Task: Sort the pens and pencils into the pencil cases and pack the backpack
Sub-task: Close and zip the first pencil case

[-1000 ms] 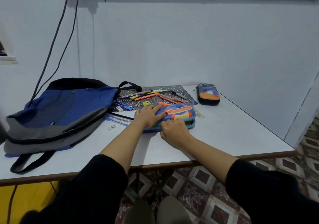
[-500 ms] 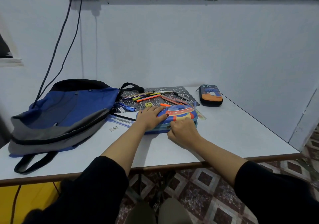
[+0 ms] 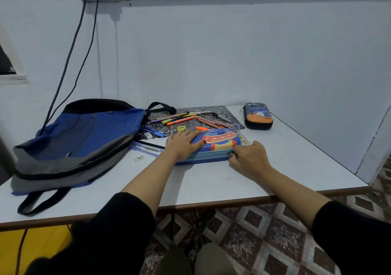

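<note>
Our left hand (image 3: 184, 144) lies flat, fingers straight, on the UFO pencil case (image 3: 220, 139) mid-bench (image 3: 211, 181); right hand (image 3: 248, 158) pinches its zipper pull (image 3: 231, 153) at the near-right corner. Behind it, pens & pencils (image 3: 186, 119) lie loose on a patterned mat (image 3: 190, 110). Blue backpack (image 3: 84, 139) to the left, 2nd pencil case (image 3: 257, 116) far right, closed.
</note>
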